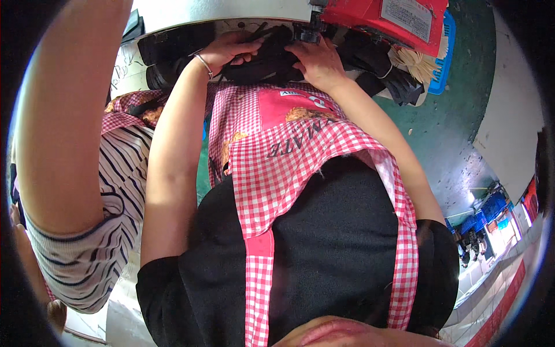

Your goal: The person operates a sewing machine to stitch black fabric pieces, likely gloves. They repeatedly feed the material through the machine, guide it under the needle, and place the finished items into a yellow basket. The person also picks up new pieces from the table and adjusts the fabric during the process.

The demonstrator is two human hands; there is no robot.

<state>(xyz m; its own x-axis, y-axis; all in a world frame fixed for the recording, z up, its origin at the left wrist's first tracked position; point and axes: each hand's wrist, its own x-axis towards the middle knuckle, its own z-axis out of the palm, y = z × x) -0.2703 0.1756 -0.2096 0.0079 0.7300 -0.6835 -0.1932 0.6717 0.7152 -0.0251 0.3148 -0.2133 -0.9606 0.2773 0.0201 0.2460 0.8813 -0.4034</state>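
Observation:
Black fabric pieces (263,66) lie bunched at the table's near edge, just beyond my apron. My left hand (230,51), with a bracelet at the wrist, has its fingers curled and closed on a strip of this black fabric. From the other side my right hand (319,62) grips the same dark bunch, its thumb and bent fingers on the fabric. Dark folds hide some fingertips, and single layers are hard to tell apart. Beyond the right hand sits a black machine part (306,33).
A red machine housing (384,20) with a label stands at the upper right. Beside it are banded black pieces (387,72) and a blue basket (442,69) near pale strips (419,61). At left, a person in a striped top (124,173) stands close, one arm (69,115) reaching forward.

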